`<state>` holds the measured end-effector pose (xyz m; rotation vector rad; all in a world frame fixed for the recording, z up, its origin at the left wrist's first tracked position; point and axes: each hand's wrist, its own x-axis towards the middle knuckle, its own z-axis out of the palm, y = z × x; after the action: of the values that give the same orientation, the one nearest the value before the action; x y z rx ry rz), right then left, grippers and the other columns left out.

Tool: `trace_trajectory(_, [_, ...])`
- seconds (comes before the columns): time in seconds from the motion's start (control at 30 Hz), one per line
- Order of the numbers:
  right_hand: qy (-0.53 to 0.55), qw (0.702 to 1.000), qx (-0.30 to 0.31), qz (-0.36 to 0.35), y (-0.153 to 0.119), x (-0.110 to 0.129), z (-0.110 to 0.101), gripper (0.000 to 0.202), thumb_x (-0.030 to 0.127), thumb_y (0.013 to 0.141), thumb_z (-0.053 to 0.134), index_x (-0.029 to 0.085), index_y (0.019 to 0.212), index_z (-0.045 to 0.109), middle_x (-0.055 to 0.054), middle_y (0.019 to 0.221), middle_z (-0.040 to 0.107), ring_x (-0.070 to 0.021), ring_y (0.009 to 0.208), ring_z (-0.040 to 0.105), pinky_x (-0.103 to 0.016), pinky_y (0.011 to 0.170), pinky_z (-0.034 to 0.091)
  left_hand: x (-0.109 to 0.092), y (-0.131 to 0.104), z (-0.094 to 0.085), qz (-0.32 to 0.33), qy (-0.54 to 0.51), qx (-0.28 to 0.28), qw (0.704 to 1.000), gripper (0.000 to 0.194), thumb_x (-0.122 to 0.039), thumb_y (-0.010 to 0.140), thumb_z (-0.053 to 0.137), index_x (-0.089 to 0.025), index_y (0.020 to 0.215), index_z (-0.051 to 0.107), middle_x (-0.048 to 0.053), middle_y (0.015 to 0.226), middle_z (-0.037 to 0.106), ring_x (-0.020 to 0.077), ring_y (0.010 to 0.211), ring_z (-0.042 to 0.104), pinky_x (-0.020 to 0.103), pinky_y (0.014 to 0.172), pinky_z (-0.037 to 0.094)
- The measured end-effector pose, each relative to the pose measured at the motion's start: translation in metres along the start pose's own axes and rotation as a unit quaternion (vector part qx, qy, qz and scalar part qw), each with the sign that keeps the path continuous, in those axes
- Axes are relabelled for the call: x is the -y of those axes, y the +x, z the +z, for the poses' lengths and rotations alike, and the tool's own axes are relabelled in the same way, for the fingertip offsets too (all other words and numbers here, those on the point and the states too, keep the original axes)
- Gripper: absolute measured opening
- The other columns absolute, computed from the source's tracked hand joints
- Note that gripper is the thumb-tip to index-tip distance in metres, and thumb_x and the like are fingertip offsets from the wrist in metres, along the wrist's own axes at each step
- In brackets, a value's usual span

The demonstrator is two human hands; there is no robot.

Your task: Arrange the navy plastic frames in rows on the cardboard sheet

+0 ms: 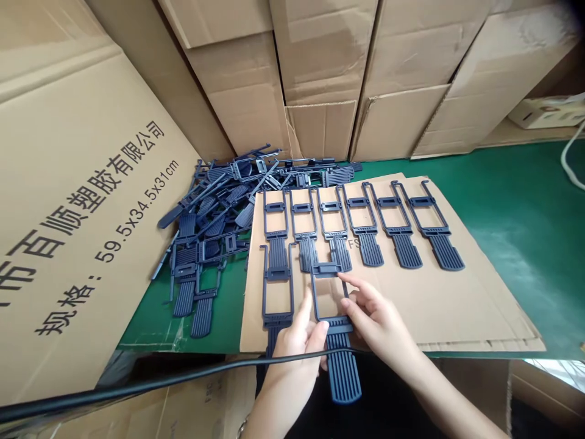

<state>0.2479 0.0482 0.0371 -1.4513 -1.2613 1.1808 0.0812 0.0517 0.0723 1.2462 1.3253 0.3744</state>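
A dark blue plastic frame part (336,326) with a ribbed tab lies on the near edge of a flat cardboard sheet (439,299). My left hand (299,341) grips its lower left side near the ribbed tab. My right hand (372,314) pinches its right rail, fingertips pointing left. Just left of it lies another such part (277,289). Behind them, a row of several identical parts (361,222) is laid side by side on the sheet.
A loose heap of the same parts (219,207) lies on the green table (525,225) at the left. A large printed carton (77,201) leans at the left. Cardboard boxes (329,73) line the back. A black cable (137,387) crosses the near edge.
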Motion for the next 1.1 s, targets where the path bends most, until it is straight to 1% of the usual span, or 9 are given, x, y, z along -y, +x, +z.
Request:
trace_trajectory(0.1, [-0.033, 0.999, -0.007, -0.015, 0.000, 0.000, 0.003, 0.046, 0.032, 0.091, 0.044, 0.018, 0.134, 0.040, 0.006, 0.058, 0.039, -0.0096, 0.049, 0.041, -0.020, 0.049, 0.037, -0.004, -0.006, -0.013, -0.028, 0.045, 0.001, 0.999, 0.075, -0.050, 0.087, 0.041, -0.019, 0.146, 0.008, -0.003, 0.066, 0.057, 0.0111, 0.049, 0.052, 0.024, 0.054, 0.044])
trace_trajectory(0.27, [-0.070, 0.997, -0.012, -0.011, -0.001, 0.002, 0.010, 0.050, 0.031, 0.091, 0.040, 0.016, 0.139, 0.036, 0.003, 0.062, 0.050, -0.0102, 0.047, 0.043, -0.021, 0.048, 0.039, -0.003, -0.010, -0.033, -0.023, 0.138, -0.060, 0.988, 0.064, -0.049, 0.082, 0.046, -0.022, 0.139, 0.036, -0.002, 0.067, 0.058, 0.0122, 0.054, 0.049, 0.026, 0.058, 0.041])
trace_trajectory(0.47, [-0.066, 0.997, -0.041, -0.015, 0.002, 0.004, 0.017, 0.052, 0.033, 0.090, 0.041, 0.013, 0.139, 0.037, 0.002, 0.061, 0.050, -0.0103, 0.045, 0.046, -0.020, 0.045, 0.041, 0.001, -0.002, -0.020, -0.009, 0.135, -0.008, 0.991, 0.069, -0.045, 0.079, 0.051, -0.017, 0.140, 0.033, -0.002, 0.067, 0.059, 0.0132, 0.058, 0.050, 0.026, 0.062, 0.041])
trace_trajectory(0.57, [-0.044, 0.995, -0.086, -0.040, 0.004, 0.010, 0.015, 0.050, 0.032, 0.089, 0.044, 0.016, 0.137, 0.040, 0.003, 0.064, 0.049, -0.0090, 0.046, 0.047, -0.019, 0.046, 0.042, 0.001, -0.002, -0.011, 0.005, 0.143, -0.023, 0.989, 0.069, -0.043, 0.079, 0.052, -0.017, 0.140, 0.033, -0.003, 0.063, 0.056, 0.0128, 0.056, 0.050, 0.026, 0.061, 0.042])
trace_trajectory(0.67, [-0.028, 0.988, -0.136, -0.061, 0.010, 0.020, 0.010, 0.050, 0.031, 0.088, 0.048, 0.020, 0.136, 0.040, 0.004, 0.065, 0.050, -0.0081, 0.046, 0.046, -0.019, 0.045, 0.044, -0.002, 0.000, -0.004, 0.060, 0.172, -0.064, 0.981, 0.065, -0.041, 0.078, 0.056, -0.022, 0.138, 0.038, -0.002, 0.067, 0.055, 0.0134, 0.060, 0.053, 0.027, 0.061, 0.045])
trace_trajectory(0.8, [0.006, 0.984, -0.166, -0.066, 0.015, 0.032, 0.005, 0.053, 0.031, 0.085, 0.052, 0.024, 0.137, 0.039, 0.005, 0.066, 0.052, -0.0070, 0.042, 0.045, -0.018, 0.039, 0.043, -0.004, 0.008, 0.006, 0.223, 0.188, -0.170, 0.941, 0.069, -0.044, 0.069, 0.069, -0.024, 0.131, 0.046, 0.009, 0.113, 0.051, 0.0241, 0.105, 0.054, 0.038, 0.087, 0.047])
trace_trajectory(0.9, [0.016, 0.982, -0.166, -0.087, 0.014, 0.037, 0.004, 0.054, 0.029, 0.086, 0.052, 0.026, 0.138, 0.037, 0.005, 0.068, 0.054, -0.0073, 0.042, 0.045, -0.019, 0.038, 0.044, -0.007, 0.011, 0.012, 0.291, 0.196, -0.198, 0.915, 0.075, -0.037, 0.071, 0.069, -0.023, 0.137, 0.036, 0.012, 0.131, 0.040, 0.0273, 0.120, 0.045, 0.042, 0.096, 0.044])
trace_trajectory(1.0, [-0.056, 0.967, -0.198, -0.150, 0.009, 0.043, 0.005, 0.052, 0.024, 0.087, 0.052, 0.027, 0.137, 0.039, 0.004, 0.069, 0.057, -0.0077, 0.046, 0.049, -0.020, 0.045, 0.048, -0.013, 0.013, 0.015, 0.288, 0.176, -0.154, 0.929, 0.081, -0.028, 0.076, 0.062, -0.026, 0.144, 0.017, 0.011, 0.131, 0.045, 0.0252, 0.117, 0.048, 0.038, 0.091, 0.048])
trace_trajectory(1.1, [-0.165, 0.920, -0.258, -0.242, 0.004, 0.051, 0.006, 0.053, 0.018, 0.086, 0.054, 0.028, 0.136, 0.041, 0.003, 0.073, 0.061, -0.0078, 0.051, 0.053, -0.019, 0.053, 0.049, -0.024, 0.014, 0.015, 0.286, 0.146, -0.087, 0.943, 0.090, -0.025, 0.076, 0.060, -0.022, 0.146, 0.004, 0.012, 0.128, 0.050, 0.0250, 0.113, 0.053, 0.040, 0.090, 0.049])
